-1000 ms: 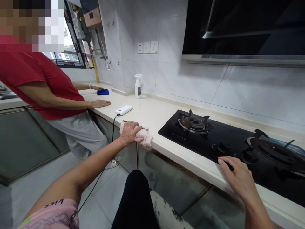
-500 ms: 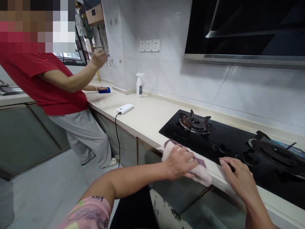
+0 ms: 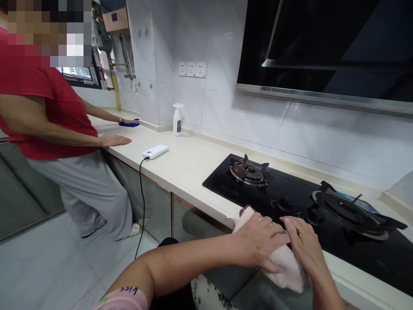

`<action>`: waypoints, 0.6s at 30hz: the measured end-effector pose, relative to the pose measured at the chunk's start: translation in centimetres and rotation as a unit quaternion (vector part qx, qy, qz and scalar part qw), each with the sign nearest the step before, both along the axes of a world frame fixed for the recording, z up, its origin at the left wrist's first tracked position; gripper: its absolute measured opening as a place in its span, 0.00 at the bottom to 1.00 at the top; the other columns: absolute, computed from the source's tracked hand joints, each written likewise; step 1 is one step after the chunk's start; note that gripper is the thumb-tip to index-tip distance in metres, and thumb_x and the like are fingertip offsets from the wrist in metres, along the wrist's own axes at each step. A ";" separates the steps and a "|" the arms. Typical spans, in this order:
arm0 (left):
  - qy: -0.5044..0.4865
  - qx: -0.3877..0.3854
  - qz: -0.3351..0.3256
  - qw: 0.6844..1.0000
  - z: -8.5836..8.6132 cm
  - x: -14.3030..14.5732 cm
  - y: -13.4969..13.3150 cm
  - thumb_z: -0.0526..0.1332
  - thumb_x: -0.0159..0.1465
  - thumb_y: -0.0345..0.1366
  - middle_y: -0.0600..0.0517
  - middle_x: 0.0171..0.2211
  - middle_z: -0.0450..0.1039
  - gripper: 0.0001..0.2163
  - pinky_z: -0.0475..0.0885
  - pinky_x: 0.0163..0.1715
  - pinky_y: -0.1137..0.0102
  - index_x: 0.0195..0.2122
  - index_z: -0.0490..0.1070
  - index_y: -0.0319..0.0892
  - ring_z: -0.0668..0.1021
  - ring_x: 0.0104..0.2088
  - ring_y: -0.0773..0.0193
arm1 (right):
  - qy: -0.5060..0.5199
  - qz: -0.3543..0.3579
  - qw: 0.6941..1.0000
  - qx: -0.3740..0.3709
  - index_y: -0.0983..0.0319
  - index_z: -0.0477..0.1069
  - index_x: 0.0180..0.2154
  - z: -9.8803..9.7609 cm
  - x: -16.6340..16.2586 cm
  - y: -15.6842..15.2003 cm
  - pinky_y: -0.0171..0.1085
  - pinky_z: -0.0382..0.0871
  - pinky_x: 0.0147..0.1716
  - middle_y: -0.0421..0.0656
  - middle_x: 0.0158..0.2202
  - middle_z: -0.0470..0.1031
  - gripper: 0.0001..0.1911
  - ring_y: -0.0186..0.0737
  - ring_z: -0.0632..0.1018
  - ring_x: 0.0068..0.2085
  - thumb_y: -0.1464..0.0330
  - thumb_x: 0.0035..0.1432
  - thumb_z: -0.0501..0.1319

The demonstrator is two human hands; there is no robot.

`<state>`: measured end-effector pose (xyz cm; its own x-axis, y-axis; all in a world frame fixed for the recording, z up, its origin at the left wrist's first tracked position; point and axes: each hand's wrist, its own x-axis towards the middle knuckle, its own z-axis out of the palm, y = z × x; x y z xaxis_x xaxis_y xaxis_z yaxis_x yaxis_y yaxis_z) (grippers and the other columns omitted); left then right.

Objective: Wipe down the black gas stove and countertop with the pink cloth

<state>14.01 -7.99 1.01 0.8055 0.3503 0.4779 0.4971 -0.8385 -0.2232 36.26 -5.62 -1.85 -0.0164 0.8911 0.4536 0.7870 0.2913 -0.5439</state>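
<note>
In front of the stove, my left hand (image 3: 263, 239) is closed over a pale pink cloth (image 3: 285, 267) with a dark purple part at its far end. The cloth lies at the counter's front edge, and its near end hangs over that edge. My right hand (image 3: 303, 241) is close beside the left one, against the right side of the cloth, its fingers stretched out; its fingertips are by the front of the black gas stove (image 3: 226, 183). The palm side of each hand is hidden.
A person in a red top (image 3: 64, 112) stands at the left, one hand on a blue cloth (image 3: 129, 124), the other on the counter. A white power bank (image 3: 155, 151) with a black cable (image 3: 142, 202) and a spray bottle (image 3: 177, 122) stand on the counter (image 3: 190, 159). A range hood (image 3: 322, 47) hangs above.
My left hand and the cloth have moved right along the counter edge, up to my right hand. The other person's raised hand has come down onto the counter. The view has shifted right.
</note>
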 end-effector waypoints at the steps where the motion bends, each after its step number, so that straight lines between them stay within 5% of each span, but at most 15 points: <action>1: -0.006 -0.014 -0.003 1.000 0.4 -0.6 -0.1 0.65 0.65 0.60 0.37 0.56 0.71 0.33 0.66 0.46 0.57 0.60 0.70 0.38 0.72 0.50 0.48 | -0.005 0.000 1.000 0.007 0.54 0.81 0.43 0.0 -0.2 0.0 0.56 0.64 0.60 0.47 0.52 0.80 0.29 0.55 0.75 0.55 0.45 0.68 0.47; 6: -0.022 -0.050 0.024 0.998 1.6 -3.5 -0.2 0.70 0.62 0.58 0.39 0.56 0.71 0.34 0.62 0.58 0.51 0.63 0.69 0.44 0.70 0.54 0.45 | 0.011 0.013 0.999 0.050 0.56 0.80 0.42 0.2 -0.7 -0.2 0.55 0.66 0.58 0.49 0.50 0.79 0.26 0.54 0.76 0.53 0.47 0.68 0.52; 9: -0.028 -0.067 0.047 0.996 1.0 -4.8 0.6 0.69 0.62 0.61 0.43 0.55 0.71 0.37 0.63 0.55 0.52 0.69 0.63 0.54 0.71 0.51 0.46 | 0.078 -0.002 0.989 0.124 0.58 0.79 0.40 0.7 -1.3 -1.5 0.52 0.69 0.57 0.51 0.49 0.77 0.23 0.51 0.77 0.52 0.49 0.70 0.53; 14: -0.088 -0.150 0.056 0.983 0.0 -5.0 2.8 0.72 0.59 0.60 0.42 0.53 0.75 0.46 0.66 0.50 0.58 0.72 0.56 0.44 0.75 0.49 0.48 | 0.059 0.061 0.979 0.184 0.56 0.75 0.49 1.2 -5.9 -5.0 0.51 0.70 0.56 0.50 0.52 0.75 0.15 0.50 0.76 0.55 0.57 0.73 0.55; 18: -0.100 -0.220 0.076 0.967 1.0 -5.8 3.6 0.76 0.58 0.50 0.42 0.55 0.77 0.41 0.69 0.53 0.58 0.68 0.62 0.42 0.78 0.53 0.47 | -0.064 0.087 0.980 0.167 0.55 0.68 0.62 0.3 -9.5 -4.9 0.55 0.70 0.54 0.52 0.58 0.73 0.23 0.54 0.74 0.56 0.53 0.73 0.54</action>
<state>8.24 -4.35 2.02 0.6348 0.6629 0.3969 0.6192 -0.7438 0.2518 26.81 -10.54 -1.57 -0.2309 0.6717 0.7039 0.7643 0.5729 -0.2960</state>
